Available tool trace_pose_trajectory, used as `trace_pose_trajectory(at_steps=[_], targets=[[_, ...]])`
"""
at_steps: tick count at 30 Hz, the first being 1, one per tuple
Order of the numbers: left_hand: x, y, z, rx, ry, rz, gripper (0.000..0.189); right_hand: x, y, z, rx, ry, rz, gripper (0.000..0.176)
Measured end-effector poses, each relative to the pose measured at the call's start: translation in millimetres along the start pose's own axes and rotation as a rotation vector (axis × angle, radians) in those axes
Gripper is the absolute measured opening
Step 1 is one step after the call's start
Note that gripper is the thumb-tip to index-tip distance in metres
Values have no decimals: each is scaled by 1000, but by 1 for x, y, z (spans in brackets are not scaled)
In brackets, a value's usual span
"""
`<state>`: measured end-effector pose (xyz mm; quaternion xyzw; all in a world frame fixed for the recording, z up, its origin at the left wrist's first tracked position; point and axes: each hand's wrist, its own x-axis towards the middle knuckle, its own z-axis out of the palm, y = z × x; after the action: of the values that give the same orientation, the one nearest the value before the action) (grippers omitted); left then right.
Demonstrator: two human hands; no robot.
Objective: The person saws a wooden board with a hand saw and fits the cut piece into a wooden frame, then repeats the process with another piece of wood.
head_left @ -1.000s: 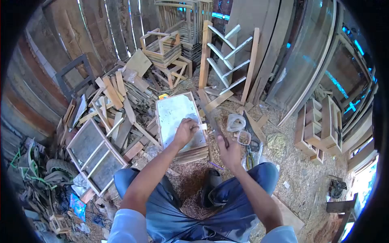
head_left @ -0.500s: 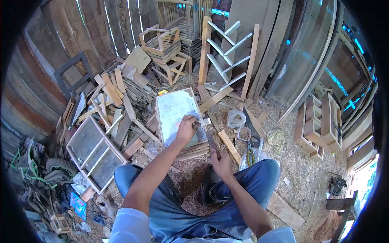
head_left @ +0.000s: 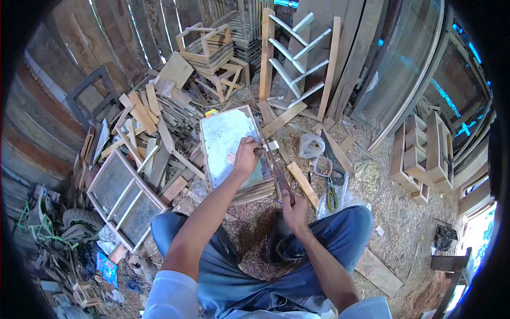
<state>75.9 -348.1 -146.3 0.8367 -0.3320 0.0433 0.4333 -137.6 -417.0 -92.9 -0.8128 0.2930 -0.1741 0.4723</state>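
My left hand [head_left: 246, 155] is over the right side of a pale board [head_left: 220, 130] that tops a stack of wooden frames [head_left: 249, 195]. Its fingers are closed round a small wooden piece [head_left: 258, 151], mostly hidden by them. A pale block end [head_left: 273, 145] shows just right of these fingers. My right hand [head_left: 295, 211] grips the near end of a long dark tool [head_left: 281, 182], which slants up along the stack's right edge toward my left hand. Whether the tool touches the wooden piece is unclear.
Pliers [head_left: 331, 198], a plastic tub [head_left: 322, 166] and a clear bag [head_left: 312, 145] lie right of the stack. Scrap wood [head_left: 164, 135] and a divided frame [head_left: 125, 198] are on the left. A slatted rack [head_left: 298, 61] stands behind, with wooden shelf units [head_left: 425, 154] at far right.
The view has shifted slightly. My left hand and the pale block end are a little farther up the board's right side; my right hand still grips the tool.
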Motion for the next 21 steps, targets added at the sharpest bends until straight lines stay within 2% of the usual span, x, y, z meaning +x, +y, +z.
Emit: trace_pose_trajectory(at_steps=[6, 13, 15, 18, 21], targets=[[2, 0, -5, -2, -54, 50, 12, -1, 9, -1, -26, -17, -41, 44], [8, -7, -1, 7, -55, 91, 12, -8, 0, -9, 4, -90, 72, 41], [9, -6, -2, 6, -70, 137, 12, 1, 7, 1, -83, -23, -15, 40], [7, 1, -2, 39, -53, 45, 11, 0, 1, 3, -71, -40, 3, 39], [8, 0, -2, 30, -18, 92, 11, -4, 8, -3, -44, -24, -35, 41]])
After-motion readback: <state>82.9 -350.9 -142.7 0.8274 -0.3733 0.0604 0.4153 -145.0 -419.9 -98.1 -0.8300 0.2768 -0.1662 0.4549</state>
